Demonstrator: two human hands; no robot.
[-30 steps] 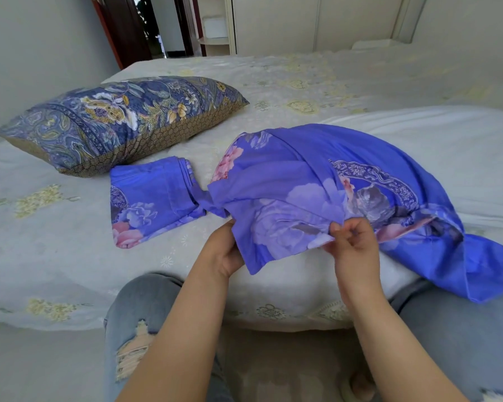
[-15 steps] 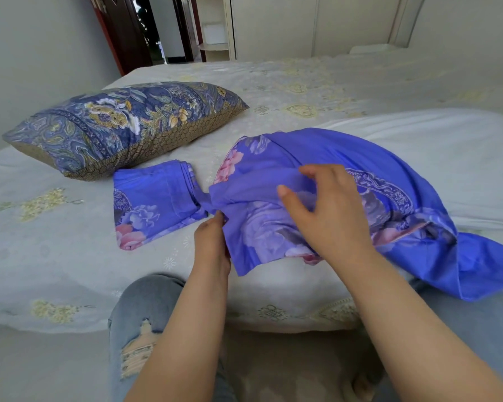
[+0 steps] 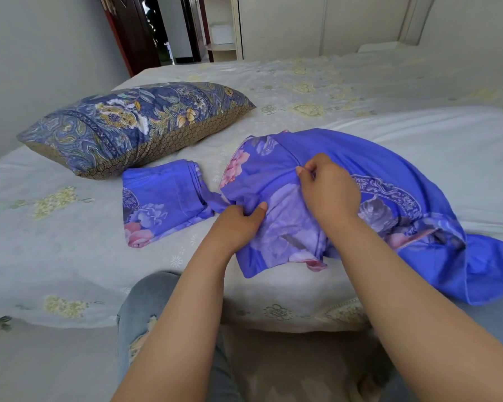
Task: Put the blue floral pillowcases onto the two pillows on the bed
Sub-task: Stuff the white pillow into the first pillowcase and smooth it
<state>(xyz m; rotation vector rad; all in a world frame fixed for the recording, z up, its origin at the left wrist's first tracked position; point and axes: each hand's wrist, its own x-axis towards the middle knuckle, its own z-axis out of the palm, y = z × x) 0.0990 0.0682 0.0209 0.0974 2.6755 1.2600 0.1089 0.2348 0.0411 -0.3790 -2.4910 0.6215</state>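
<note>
A blue floral pillowcase (image 3: pixel 346 152) lies rumpled over a white pillow (image 3: pixel 447 146) at the near edge of the bed. My left hand (image 3: pixel 235 224) grips the case's left edge. My right hand (image 3: pixel 328 187) pinches a fold of the cloth higher up, near its middle. A second blue floral pillowcase (image 3: pixel 163 201) lies folded flat on the bed to the left of it. Farther left rests a second pillow (image 3: pixel 134 123) with a dark blue and yellow flowered cover and a brown patterned side.
The bed (image 3: pixel 55 250) has a pale sheet with faint yellow flowers. My knees in torn jeans (image 3: pixel 145 309) are at its near edge. A dark doorway (image 3: pixel 157 30) and white cupboards (image 3: pixel 288 24) stand beyond the bed.
My right hand has let go of the case's near hem, moved up over the cloth and now pinches a fold near the middle. My left hand has stayed on the left edge.
</note>
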